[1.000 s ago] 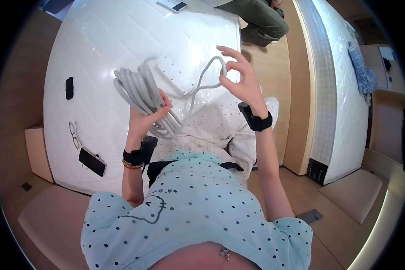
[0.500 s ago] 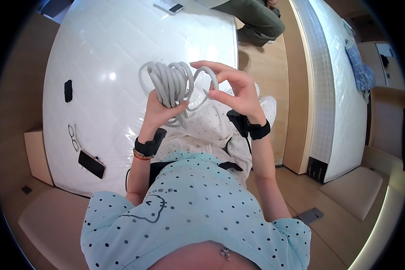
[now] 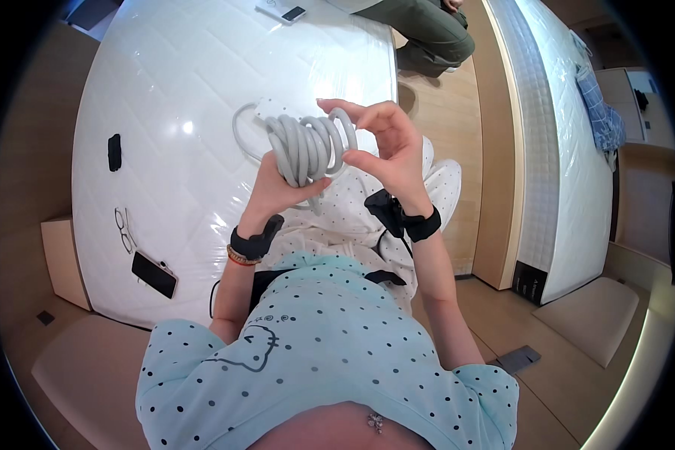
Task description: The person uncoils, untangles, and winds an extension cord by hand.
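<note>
Folded eyeglasses (image 3: 125,231), dark phone (image 3: 154,274), plastic-wrapped mattress (image 3: 157,157)

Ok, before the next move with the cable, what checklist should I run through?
1. Left hand gripping the coiled cable: ok.
2. Right hand firmly closed on the end loop: cannot tell; it is at the loop, fingers partly spread.
3. All cable gathered into the coil: not ok; a stretch bows out beside it.
4. White block fully visible: not ok; partly hidden.
5. Phone and glasses apart from the cable: ok.
</note>
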Motion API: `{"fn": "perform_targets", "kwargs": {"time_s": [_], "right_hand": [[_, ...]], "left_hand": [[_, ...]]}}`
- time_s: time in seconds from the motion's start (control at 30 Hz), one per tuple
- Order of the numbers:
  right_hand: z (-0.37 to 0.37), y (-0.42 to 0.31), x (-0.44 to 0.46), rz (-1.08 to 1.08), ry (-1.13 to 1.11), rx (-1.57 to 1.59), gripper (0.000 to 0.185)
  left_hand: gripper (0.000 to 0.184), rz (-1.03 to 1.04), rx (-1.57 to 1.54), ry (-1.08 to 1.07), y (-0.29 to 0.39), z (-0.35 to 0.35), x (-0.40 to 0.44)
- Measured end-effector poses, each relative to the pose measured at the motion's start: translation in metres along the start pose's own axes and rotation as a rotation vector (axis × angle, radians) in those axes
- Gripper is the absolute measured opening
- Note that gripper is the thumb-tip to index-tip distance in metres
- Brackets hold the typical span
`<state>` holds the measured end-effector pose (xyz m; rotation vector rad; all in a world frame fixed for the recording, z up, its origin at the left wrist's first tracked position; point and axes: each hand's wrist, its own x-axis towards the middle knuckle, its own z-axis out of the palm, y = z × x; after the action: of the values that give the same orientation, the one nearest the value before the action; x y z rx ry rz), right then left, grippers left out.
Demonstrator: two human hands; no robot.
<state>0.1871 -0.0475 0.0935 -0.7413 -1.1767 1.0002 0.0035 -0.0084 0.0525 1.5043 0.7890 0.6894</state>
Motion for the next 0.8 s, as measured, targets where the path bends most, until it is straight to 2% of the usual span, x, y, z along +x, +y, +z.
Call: {"fn": "perform_targets", "kwargs": {"time_s": [0.17,0.37,0.47,0.57,0.6,0.7,0.8], "right_hand": [[0.012,0.001,-0.003,0.063,0.033,0.061,0.057],[0.015,-0.011,-0.001,0.087,-0.054,-0.164,0.076],[0.007,-0.006,0.002,0.003,-0.207,-0.357,0.088],[0.022,0.0,0.006,-0.008,-0.19,-0.174,0.089],[0.032,-0.001,0.006,0.016,-0.063,-0.068,0.078],[0.024,-0.001,0.004,0.07,-0.13,-0.225,0.066],[0.02,0.0,0.005,0.105,-0.107,-0.183,0.059]], "left_hand": [[0.049,0.058,-0.04,0.027,-0.002,0.008,-0.003],[0.06,0.027,-0.182,-0.046,0.01,0.011,-0.005],[0.062,0.014,-0.236,-0.083,-0.006,0.006,-0.006],[0.062,0.045,-0.121,-0.154,-0.005,0.004,-0.005],[0.062,0.066,-0.054,-0.184,-0.002,0.003,-0.003],[0.061,-0.075,0.013,-0.204,0.005,0.007,-0.003],[0.059,-0.09,-0.025,-0.213,0.01,0.008,-0.007]]}}
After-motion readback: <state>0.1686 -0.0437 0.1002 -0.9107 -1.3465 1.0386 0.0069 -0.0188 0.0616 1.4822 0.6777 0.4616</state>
